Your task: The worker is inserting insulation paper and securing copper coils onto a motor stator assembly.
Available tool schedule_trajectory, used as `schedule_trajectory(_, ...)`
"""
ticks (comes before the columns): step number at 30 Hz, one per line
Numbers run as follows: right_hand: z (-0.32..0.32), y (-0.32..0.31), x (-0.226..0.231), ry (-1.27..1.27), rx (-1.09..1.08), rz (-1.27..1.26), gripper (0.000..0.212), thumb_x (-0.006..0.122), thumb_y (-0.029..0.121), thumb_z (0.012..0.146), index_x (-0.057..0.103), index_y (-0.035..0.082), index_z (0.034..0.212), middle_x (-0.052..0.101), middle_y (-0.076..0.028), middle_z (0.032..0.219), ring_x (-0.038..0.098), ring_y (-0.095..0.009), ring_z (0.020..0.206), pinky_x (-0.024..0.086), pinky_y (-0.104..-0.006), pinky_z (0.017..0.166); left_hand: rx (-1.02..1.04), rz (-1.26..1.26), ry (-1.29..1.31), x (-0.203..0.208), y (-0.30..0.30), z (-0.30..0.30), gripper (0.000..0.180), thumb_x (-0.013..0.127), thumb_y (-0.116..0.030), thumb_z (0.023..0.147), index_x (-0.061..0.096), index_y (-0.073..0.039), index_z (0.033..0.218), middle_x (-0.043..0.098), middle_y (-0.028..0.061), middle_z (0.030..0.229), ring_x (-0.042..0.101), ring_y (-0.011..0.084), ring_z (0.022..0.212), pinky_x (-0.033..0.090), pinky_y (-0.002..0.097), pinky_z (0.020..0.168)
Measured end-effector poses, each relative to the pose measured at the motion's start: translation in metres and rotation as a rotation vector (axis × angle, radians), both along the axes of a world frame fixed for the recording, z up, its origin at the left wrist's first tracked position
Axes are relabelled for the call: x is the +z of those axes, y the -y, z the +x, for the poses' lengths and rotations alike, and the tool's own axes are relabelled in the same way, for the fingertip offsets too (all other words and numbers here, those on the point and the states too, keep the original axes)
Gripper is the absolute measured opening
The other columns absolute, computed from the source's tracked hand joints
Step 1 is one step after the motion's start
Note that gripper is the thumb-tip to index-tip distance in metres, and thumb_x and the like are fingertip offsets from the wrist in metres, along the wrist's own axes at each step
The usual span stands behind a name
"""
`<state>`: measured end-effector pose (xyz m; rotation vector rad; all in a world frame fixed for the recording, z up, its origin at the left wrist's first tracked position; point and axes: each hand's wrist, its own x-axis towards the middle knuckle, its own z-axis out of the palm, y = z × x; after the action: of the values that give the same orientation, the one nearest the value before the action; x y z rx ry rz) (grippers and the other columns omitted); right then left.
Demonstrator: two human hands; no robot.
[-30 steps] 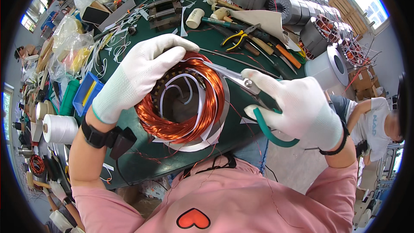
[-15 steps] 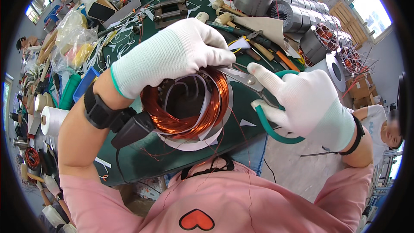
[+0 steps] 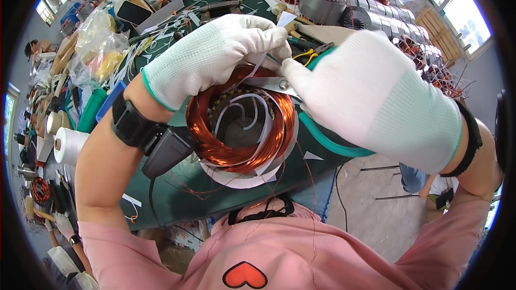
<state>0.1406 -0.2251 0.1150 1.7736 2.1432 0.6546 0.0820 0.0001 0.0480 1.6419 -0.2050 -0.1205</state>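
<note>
A ring of copper windings (image 3: 215,153), part of a motor stator, sits on the table in front of me. Curved white strips (image 3: 255,110) stand inside its bore. My left hand (image 3: 215,51), in a white glove, is closed in a pinch over the far rim of the winding. A white paper strip (image 3: 286,19) juts up from its fingertips. My gloved right hand (image 3: 365,94) grips a pair of scissors (image 3: 263,82) with green handles. The scissors' blades reach over the far right of the winding, just below the left fingertips; the right fingers are mostly hidden behind the hand.
Pliers (image 3: 312,56) and a mallet (image 3: 279,8) lie beyond my hands. Grey stator cores (image 3: 322,8) line the far right. Plastic bags (image 3: 88,43), a blue bin (image 3: 110,99) and a white thread spool (image 3: 70,145) are on the left. A co-worker's gloved hand (image 3: 64,225) is at lower left.
My right hand has swung up and left, bringing the scissors' blades over the winding. A white paper strip now shows in my left fingers, which have curled tighter.
</note>
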Motion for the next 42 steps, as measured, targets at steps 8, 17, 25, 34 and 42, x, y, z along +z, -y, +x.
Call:
schedule_trajectory(8,0.0,-0.025,0.005,0.179,-0.006,-0.063,0.026,0.058,0.016,0.094,0.067,0.002,0.114,0.068,-0.008,0.066,0.072,-0.026,0.064,0.056,-0.039,0.056,0.217,-0.034,-0.035,0.001,0.002,-0.013,0.037,0.059,-0.031,0.107,0.069,0.004,0.111,0.072,0.0092,0.104,0.07,0.0176,0.096,0.055,0.0306,0.089)
schedule_trajectory(17,-0.008,-0.013,-0.004,0.098,-0.238,-0.126,0.023,0.064,0.024,0.092,0.066,0.007,0.107,0.068,-0.009,0.07,0.072,-0.029,0.067,0.057,-0.0412,0.059,0.639,0.357,0.183,0.039,0.006,-0.111,0.026,0.058,-0.021,0.105,0.072,-0.001,0.097,0.071,0.0038,0.08,0.048,-0.0002,0.049,0.029,0.0187,0.043)
schedule_trajectory(25,0.021,0.067,-0.024,-0.861,-0.384,0.329,0.056,0.079,0.029,0.083,0.067,0.0,0.129,0.071,-0.023,0.096,0.065,-0.025,0.071,0.053,-0.0306,0.075,0.377,0.913,0.236,0.019,0.008,-0.081,0.048,0.069,-0.009,0.087,0.06,0.0,0.134,0.065,0.0177,0.129,0.063,0.0274,0.121,0.048,0.0371,0.106)
schedule_trajectory(34,-0.003,0.116,-0.086,-1.162,-0.687,0.351,0.054,0.078,0.034,0.089,0.067,-0.002,0.128,0.072,-0.018,0.095,0.07,-0.026,0.079,0.054,-0.0346,0.077,0.067,0.375,0.033,0.002,0.003,-0.033,0.05,0.051,0.007,0.071,0.067,0.007,0.119,0.072,0.0122,0.114,0.068,0.0166,0.108,0.05,0.0304,0.105)
schedule_trajectory(42,-0.021,0.098,-0.068,-1.804,-0.785,0.531,0.07,0.078,0.015,0.088,0.049,-0.001,0.15,0.047,0.008,0.076,0.041,0.0,0.066,0.032,-0.018,0.058,0.431,0.248,-0.001,-0.011,0.018,-0.061,0.053,0.05,0.007,0.073,0.062,0.009,0.124,0.071,0.0135,0.115,0.067,0.0166,0.11,0.05,0.0294,0.102)
